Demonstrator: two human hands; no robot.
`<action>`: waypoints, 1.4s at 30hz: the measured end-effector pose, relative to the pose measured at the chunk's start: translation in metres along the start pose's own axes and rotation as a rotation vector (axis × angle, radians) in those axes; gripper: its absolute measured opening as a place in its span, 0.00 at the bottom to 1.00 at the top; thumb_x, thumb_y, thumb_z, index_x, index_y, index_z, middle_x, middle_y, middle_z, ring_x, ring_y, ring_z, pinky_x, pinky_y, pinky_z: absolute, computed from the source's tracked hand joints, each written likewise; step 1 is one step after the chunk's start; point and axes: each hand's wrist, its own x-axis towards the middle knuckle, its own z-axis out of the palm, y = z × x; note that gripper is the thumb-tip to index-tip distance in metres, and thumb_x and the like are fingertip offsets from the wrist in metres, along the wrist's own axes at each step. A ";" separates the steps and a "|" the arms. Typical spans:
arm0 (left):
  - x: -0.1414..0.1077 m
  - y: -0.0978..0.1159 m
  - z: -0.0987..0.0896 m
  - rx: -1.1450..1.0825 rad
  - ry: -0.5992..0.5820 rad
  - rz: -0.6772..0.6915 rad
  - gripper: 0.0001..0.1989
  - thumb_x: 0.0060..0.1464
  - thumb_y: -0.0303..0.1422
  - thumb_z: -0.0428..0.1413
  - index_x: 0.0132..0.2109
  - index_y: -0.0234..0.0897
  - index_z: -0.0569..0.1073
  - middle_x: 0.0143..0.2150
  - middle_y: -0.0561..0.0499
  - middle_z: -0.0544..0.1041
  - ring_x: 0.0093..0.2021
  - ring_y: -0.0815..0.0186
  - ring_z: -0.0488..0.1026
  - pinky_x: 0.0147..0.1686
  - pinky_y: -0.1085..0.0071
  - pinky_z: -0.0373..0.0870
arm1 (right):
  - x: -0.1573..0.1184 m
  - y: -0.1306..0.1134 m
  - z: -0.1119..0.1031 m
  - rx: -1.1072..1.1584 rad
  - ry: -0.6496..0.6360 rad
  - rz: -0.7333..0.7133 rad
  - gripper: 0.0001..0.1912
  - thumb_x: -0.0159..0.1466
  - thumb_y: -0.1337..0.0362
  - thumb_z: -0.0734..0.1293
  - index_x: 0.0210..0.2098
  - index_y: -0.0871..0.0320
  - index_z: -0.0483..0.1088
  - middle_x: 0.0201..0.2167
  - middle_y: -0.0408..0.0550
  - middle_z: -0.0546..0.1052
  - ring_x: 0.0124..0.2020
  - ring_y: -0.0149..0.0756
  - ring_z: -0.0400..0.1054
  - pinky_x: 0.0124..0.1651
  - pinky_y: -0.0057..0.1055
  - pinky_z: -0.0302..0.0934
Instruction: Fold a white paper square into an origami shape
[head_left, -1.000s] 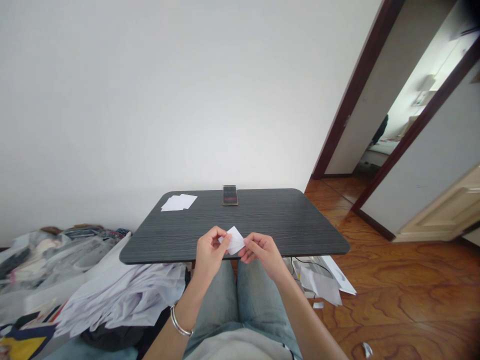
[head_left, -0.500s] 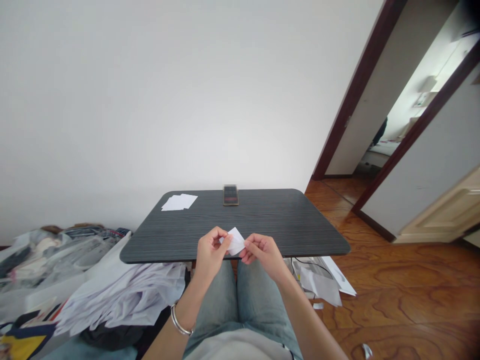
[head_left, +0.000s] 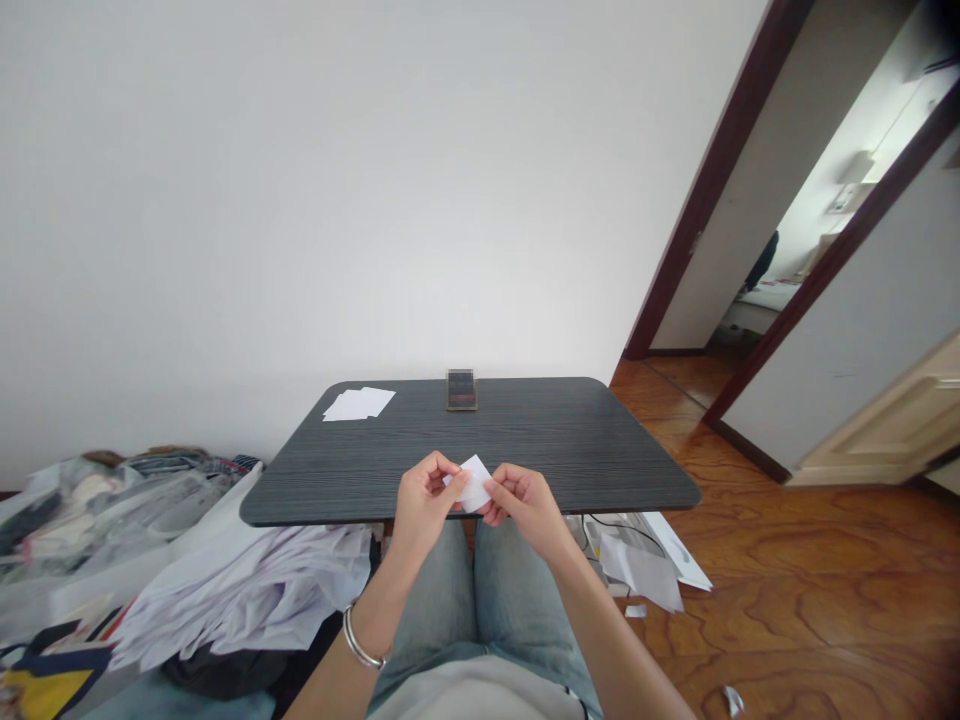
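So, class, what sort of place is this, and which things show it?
Probably a room in a home: a pile of what looks like clothing beside the small table, a wood-patterned floor, and a dark door frame opening onto another space.

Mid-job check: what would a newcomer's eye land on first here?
Probably the small white piece of paper, in the grip of both the left hand and right hand, at the near edge of the dark wood-grain table. Next, perhaps, the phone at the table's far edge, and the big heap of clothes to the left.
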 end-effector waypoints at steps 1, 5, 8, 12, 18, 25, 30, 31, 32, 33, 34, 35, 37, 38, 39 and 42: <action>0.001 0.000 0.000 -0.025 -0.004 -0.012 0.12 0.41 0.36 0.60 0.26 0.35 0.64 0.21 0.56 0.69 0.20 0.73 0.64 0.18 0.78 0.65 | 0.000 0.000 0.000 -0.006 0.003 -0.008 0.19 0.52 0.50 0.68 0.23 0.60 0.65 0.16 0.42 0.74 0.15 0.27 0.66 0.19 0.22 0.63; 0.002 0.004 0.000 -0.143 -0.023 -0.043 0.15 0.43 0.40 0.59 0.32 0.37 0.62 0.20 0.57 0.70 0.19 0.73 0.64 0.18 0.78 0.62 | -0.001 -0.001 0.000 -0.040 0.018 -0.028 0.18 0.53 0.50 0.68 0.23 0.60 0.64 0.16 0.42 0.73 0.15 0.27 0.66 0.19 0.22 0.63; 0.000 0.007 0.002 -0.150 -0.017 -0.052 0.17 0.44 0.41 0.58 0.36 0.35 0.65 0.19 0.58 0.68 0.19 0.74 0.62 0.19 0.79 0.58 | -0.002 -0.004 0.002 -0.052 0.035 -0.037 0.17 0.54 0.52 0.67 0.22 0.59 0.64 0.15 0.41 0.72 0.15 0.26 0.65 0.19 0.22 0.62; -0.004 0.004 0.007 -0.117 -0.051 -0.074 0.16 0.43 0.42 0.59 0.27 0.33 0.66 0.20 0.57 0.67 0.21 0.74 0.61 0.22 0.77 0.57 | -0.003 -0.004 0.004 -0.061 0.056 -0.055 0.17 0.55 0.51 0.67 0.22 0.59 0.63 0.16 0.41 0.72 0.15 0.26 0.65 0.19 0.22 0.61; -0.003 -0.005 0.010 -0.074 -0.009 -0.053 0.17 0.45 0.43 0.58 0.23 0.33 0.63 0.19 0.57 0.64 0.21 0.74 0.58 0.23 0.76 0.55 | -0.004 -0.003 0.005 -0.056 0.058 -0.068 0.17 0.55 0.51 0.66 0.22 0.59 0.63 0.16 0.41 0.72 0.15 0.25 0.64 0.20 0.22 0.60; -0.003 -0.004 0.009 -0.027 -0.016 -0.016 0.17 0.44 0.42 0.58 0.23 0.34 0.64 0.19 0.57 0.63 0.21 0.73 0.58 0.22 0.76 0.55 | -0.003 -0.002 0.006 -0.057 0.038 -0.082 0.16 0.57 0.51 0.64 0.24 0.58 0.62 0.15 0.39 0.69 0.15 0.26 0.63 0.18 0.22 0.59; -0.005 -0.002 0.012 -0.048 -0.015 -0.015 0.17 0.44 0.42 0.58 0.23 0.34 0.64 0.18 0.57 0.63 0.21 0.73 0.58 0.21 0.77 0.54 | -0.004 -0.002 0.008 -0.137 0.058 -0.107 0.16 0.58 0.52 0.63 0.24 0.57 0.62 0.15 0.39 0.68 0.14 0.25 0.60 0.17 0.21 0.57; -0.005 -0.002 0.012 -0.060 -0.015 -0.007 0.17 0.45 0.43 0.57 0.23 0.34 0.64 0.18 0.57 0.62 0.21 0.73 0.57 0.21 0.77 0.54 | -0.004 -0.003 0.009 -0.152 0.065 -0.115 0.16 0.58 0.52 0.63 0.24 0.57 0.61 0.15 0.39 0.67 0.14 0.25 0.60 0.17 0.21 0.57; -0.005 -0.003 0.013 -0.072 -0.016 0.001 0.17 0.45 0.43 0.57 0.22 0.34 0.63 0.18 0.57 0.61 0.21 0.73 0.57 0.21 0.77 0.54 | -0.004 -0.003 0.009 -0.166 0.070 -0.123 0.16 0.59 0.52 0.62 0.24 0.57 0.61 0.15 0.38 0.67 0.14 0.25 0.60 0.17 0.21 0.56; -0.005 -0.003 0.013 -0.082 -0.017 0.007 0.17 0.46 0.42 0.57 0.22 0.34 0.63 0.18 0.57 0.61 0.21 0.73 0.57 0.22 0.77 0.54 | -0.004 -0.003 0.009 -0.178 0.074 -0.130 0.16 0.59 0.52 0.62 0.24 0.57 0.61 0.15 0.38 0.67 0.14 0.25 0.60 0.17 0.21 0.56; -0.005 -0.003 0.014 -0.090 -0.017 0.008 0.17 0.45 0.42 0.57 0.23 0.34 0.63 0.18 0.57 0.61 0.21 0.73 0.57 0.22 0.77 0.55 | -0.005 -0.003 0.010 -0.187 0.076 -0.134 0.16 0.59 0.52 0.62 0.24 0.57 0.61 0.15 0.39 0.67 0.14 0.25 0.59 0.17 0.21 0.57; -0.005 -0.003 0.014 -0.096 -0.016 0.004 0.17 0.45 0.42 0.57 0.23 0.34 0.63 0.19 0.57 0.61 0.21 0.73 0.58 0.22 0.77 0.55 | -0.005 -0.003 0.010 -0.194 0.079 -0.137 0.16 0.59 0.51 0.62 0.24 0.56 0.61 0.15 0.39 0.67 0.14 0.25 0.60 0.17 0.22 0.57; -0.005 -0.003 0.014 -0.106 -0.009 -0.012 0.16 0.44 0.42 0.58 0.24 0.34 0.64 0.19 0.57 0.62 0.21 0.73 0.58 0.22 0.77 0.55 | -0.005 -0.003 0.010 -0.203 0.084 -0.139 0.16 0.59 0.51 0.62 0.24 0.56 0.61 0.15 0.39 0.67 0.14 0.26 0.60 0.18 0.22 0.57; -0.005 -0.002 0.014 -0.112 -0.004 -0.019 0.16 0.44 0.42 0.58 0.25 0.34 0.65 0.19 0.57 0.63 0.21 0.73 0.58 0.22 0.77 0.55 | -0.005 -0.003 0.011 -0.205 0.086 -0.139 0.16 0.59 0.51 0.62 0.24 0.56 0.61 0.15 0.39 0.67 0.14 0.26 0.60 0.18 0.22 0.57; -0.006 -0.002 0.014 -0.116 0.004 -0.021 0.16 0.45 0.43 0.58 0.25 0.34 0.65 0.19 0.57 0.63 0.21 0.73 0.58 0.21 0.77 0.55 | -0.004 -0.002 0.011 -0.206 0.089 -0.140 0.16 0.59 0.51 0.62 0.24 0.56 0.61 0.15 0.39 0.67 0.14 0.26 0.60 0.18 0.22 0.57; -0.006 0.000 0.014 -0.109 0.033 -0.003 0.16 0.45 0.43 0.57 0.24 0.34 0.66 0.18 0.57 0.62 0.20 0.73 0.57 0.21 0.77 0.53 | -0.004 -0.002 0.012 -0.210 0.090 -0.147 0.17 0.59 0.51 0.62 0.23 0.56 0.61 0.15 0.39 0.68 0.14 0.26 0.60 0.18 0.22 0.57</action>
